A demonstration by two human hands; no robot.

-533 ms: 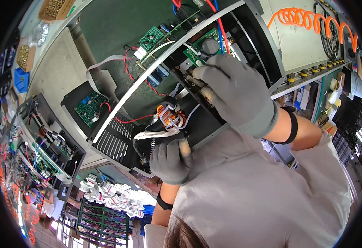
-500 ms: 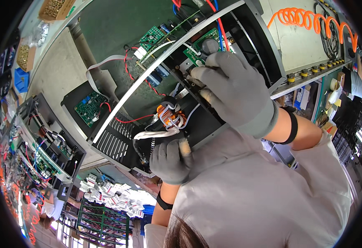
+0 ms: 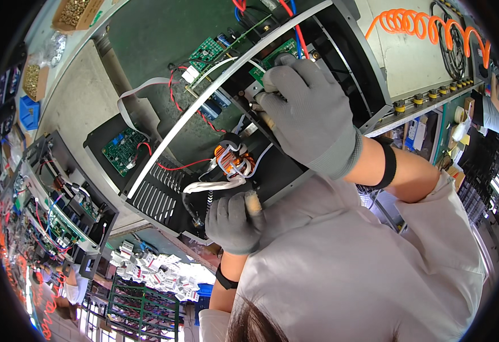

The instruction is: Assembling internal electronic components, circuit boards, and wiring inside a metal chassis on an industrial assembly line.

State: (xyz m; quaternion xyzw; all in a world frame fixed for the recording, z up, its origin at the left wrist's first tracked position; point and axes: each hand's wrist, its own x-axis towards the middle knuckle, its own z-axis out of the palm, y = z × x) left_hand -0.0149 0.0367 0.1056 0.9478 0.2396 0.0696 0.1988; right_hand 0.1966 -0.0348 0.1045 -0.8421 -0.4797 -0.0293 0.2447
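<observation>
Both gloved hands [image 3: 272, 171] grip the open black chassis [image 3: 164, 194]

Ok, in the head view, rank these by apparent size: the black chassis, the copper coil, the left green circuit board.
1. black chassis, by far the largest
2. left green circuit board
3. copper coil, though it lies nearer the picture's centre, so the gap is unsure

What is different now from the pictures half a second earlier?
Almost nothing moved. The right hand still presses on the parts inside the open black metal case, fingers perhaps shifted a little. The left hand still grips the case's near edge by the white cables. The copper coil lies as before.
</observation>
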